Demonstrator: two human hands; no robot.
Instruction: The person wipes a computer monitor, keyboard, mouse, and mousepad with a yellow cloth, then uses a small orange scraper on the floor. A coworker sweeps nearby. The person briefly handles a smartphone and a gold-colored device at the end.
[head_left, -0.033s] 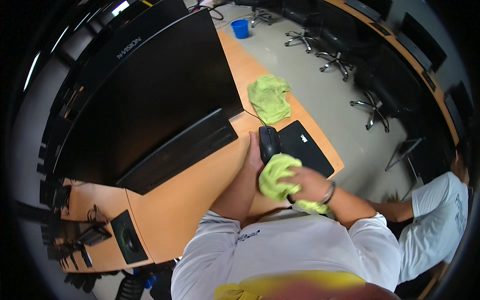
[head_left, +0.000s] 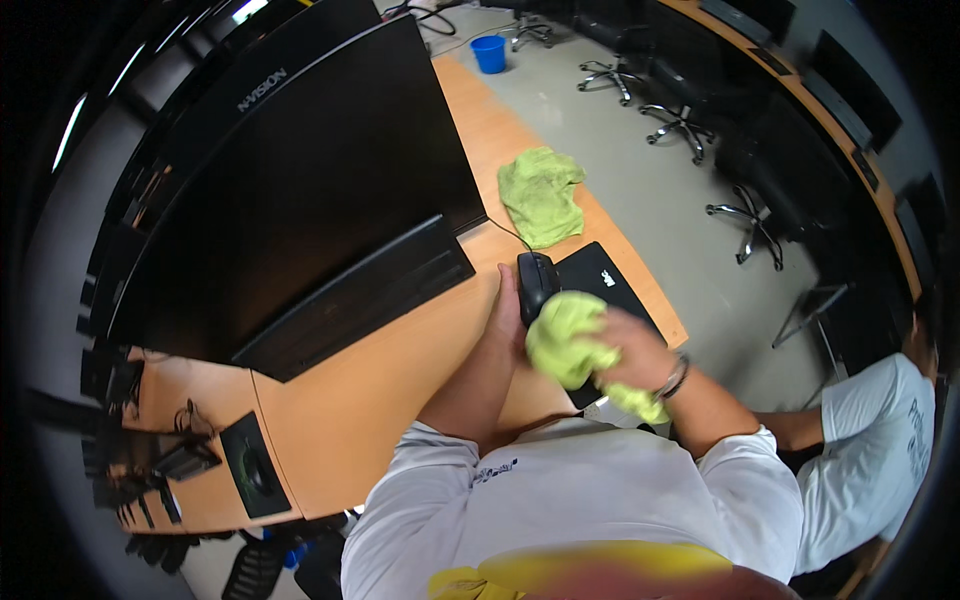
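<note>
A black computer mouse [head_left: 538, 282] with a cable is tilted up in my left hand [head_left: 507, 305]. My left thumb points up along its side; the other fingers are hidden behind the mouse and cloth. My right hand [head_left: 637, 350], slightly blurred, is closed on a crumpled lime-green cloth [head_left: 568, 335] covering the lower end of the mouse. Under my hands lies a black mouse pad [head_left: 610, 285] at the desk's right edge. A second green cloth [head_left: 542, 200] is spread out just beyond the mouse.
A large black monitor [head_left: 320, 190] and its dark base bar [head_left: 360, 300] fill the left of the wooden desk [head_left: 350, 425]. Another mouse pad [head_left: 242, 455] lies further left. A blue bucket [head_left: 489, 54] and wheeled chairs [head_left: 678, 130] stand on the floor. A person [head_left: 865, 460] is at right.
My right hand and the cloth have shifted a little to the right and up, away from my left wrist. My left hand and the mouse stay in place.
</note>
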